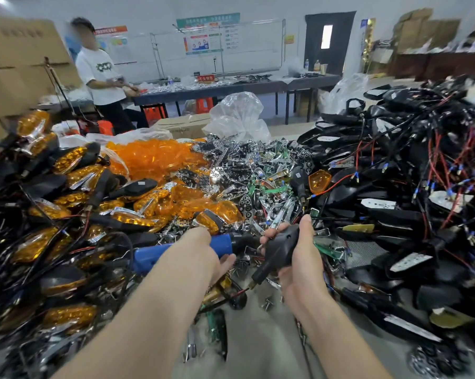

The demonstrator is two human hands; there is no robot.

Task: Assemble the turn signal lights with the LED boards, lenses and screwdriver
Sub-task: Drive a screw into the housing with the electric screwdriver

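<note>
My left hand [213, 248] grips a blue electric screwdriver [154, 257], whose black nose points right toward a black turn signal housing [278, 248]. My right hand [299, 255] holds that housing, back side up, stem pointing down-left with a red wire trailing from it. The screwdriver tip is hidden behind the housing and my fingers. Loose orange lenses [154, 160] lie heaped at the centre-left. Chrome reflectors and green LED boards [247, 181] are piled just beyond my hands.
Assembled amber signals [67, 206] are stacked at left. Black housings with red and black wires [408, 187] are piled at right. A person in a white shirt [99, 75] stands at the back left by a long table [231, 88]. Clear plastic bags and cardboard boxes sit behind the heaps.
</note>
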